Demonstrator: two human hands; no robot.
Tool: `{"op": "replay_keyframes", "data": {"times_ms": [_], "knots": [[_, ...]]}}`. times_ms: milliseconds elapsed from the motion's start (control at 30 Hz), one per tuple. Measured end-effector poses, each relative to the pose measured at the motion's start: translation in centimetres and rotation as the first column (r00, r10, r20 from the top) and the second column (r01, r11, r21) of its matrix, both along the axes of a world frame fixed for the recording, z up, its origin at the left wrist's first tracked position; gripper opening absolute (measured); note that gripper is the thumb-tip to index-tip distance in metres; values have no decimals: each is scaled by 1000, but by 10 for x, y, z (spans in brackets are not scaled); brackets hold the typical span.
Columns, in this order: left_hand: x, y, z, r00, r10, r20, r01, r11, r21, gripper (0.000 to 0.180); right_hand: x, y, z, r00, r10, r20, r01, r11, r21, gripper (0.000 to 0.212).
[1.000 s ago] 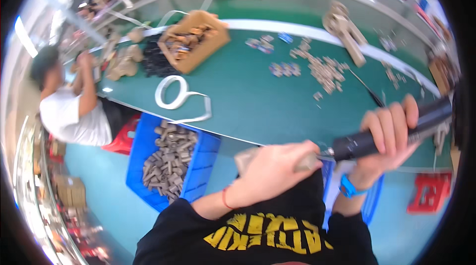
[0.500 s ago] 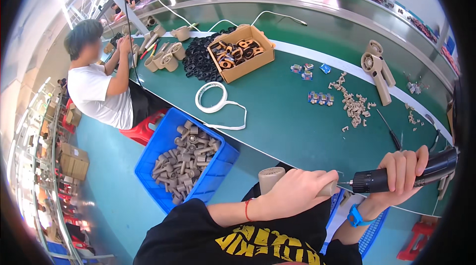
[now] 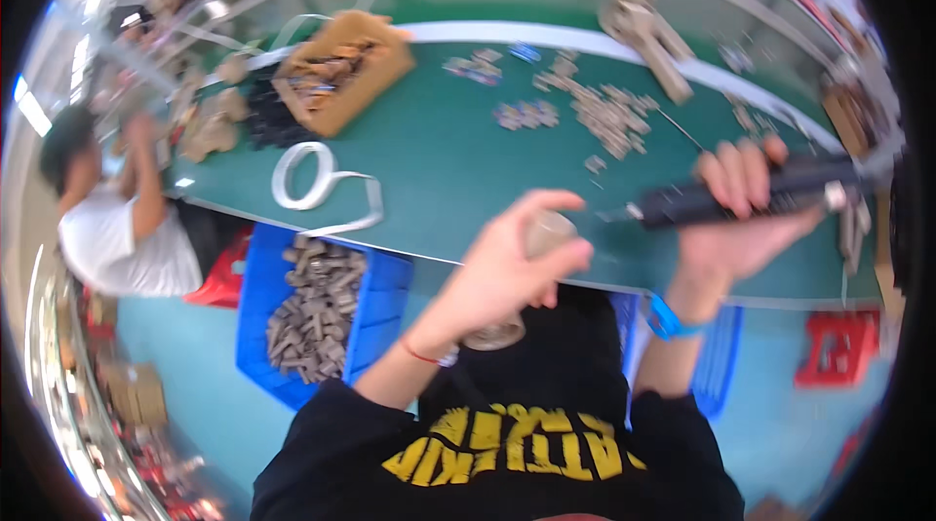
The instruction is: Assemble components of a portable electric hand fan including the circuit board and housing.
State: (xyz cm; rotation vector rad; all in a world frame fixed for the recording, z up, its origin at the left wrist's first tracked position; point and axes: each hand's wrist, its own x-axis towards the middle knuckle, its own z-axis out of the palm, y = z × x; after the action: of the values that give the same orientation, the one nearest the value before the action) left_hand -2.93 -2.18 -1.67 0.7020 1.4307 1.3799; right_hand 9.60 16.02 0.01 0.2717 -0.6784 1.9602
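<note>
My left hand [image 3: 502, 272] is wrapped round a beige plastic handheld-fan housing. The end of its handle [image 3: 549, 231] faces up between my thumb and fingers, and its round head [image 3: 494, 335] hangs below my palm. In my right hand [image 3: 726, 243] lies a black electric screwdriver [image 3: 673, 206], held level with its bit pointing left. The bit is apart from the handle end, over the green table's near part. Motion blurs both tools and hands somewhat. Beyond them lies a pile of small beige plastic clips [image 3: 606, 117], beside several small circuit boards [image 3: 526, 115].
Two beige housings [image 3: 648, 38] lie at the back. A cardboard box [image 3: 375, 73] of black-and-orange parts and a white tape roll [image 3: 283, 180] are further left. A blue crate [image 3: 390, 297] of beige housings stands below the table edge. A co-worker [image 3: 132, 229] sits at the left.
The screwdriver bit has come away from the handle end, and my right hand has risen with it. My left hand has turned the housing so its handle end faces up. The view has shifted.
</note>
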Motion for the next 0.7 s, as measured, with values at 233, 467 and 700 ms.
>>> {"op": "replay_keyframes", "data": {"times_ms": [233,467,700], "knots": [[3,28,-15,991,-26,133,19,999,50,54,-12,4,-21,994,-102,42,104,993,-54,71],[7,29,-20,995,-6,99,4,1000,20,57,0,6,-14,986,-153,61,153,988,4,74],[-3,27,-21,995,-11,97,11,1000,-2,55,60,49,17,955,-205,215,155,961,228,92]]}}
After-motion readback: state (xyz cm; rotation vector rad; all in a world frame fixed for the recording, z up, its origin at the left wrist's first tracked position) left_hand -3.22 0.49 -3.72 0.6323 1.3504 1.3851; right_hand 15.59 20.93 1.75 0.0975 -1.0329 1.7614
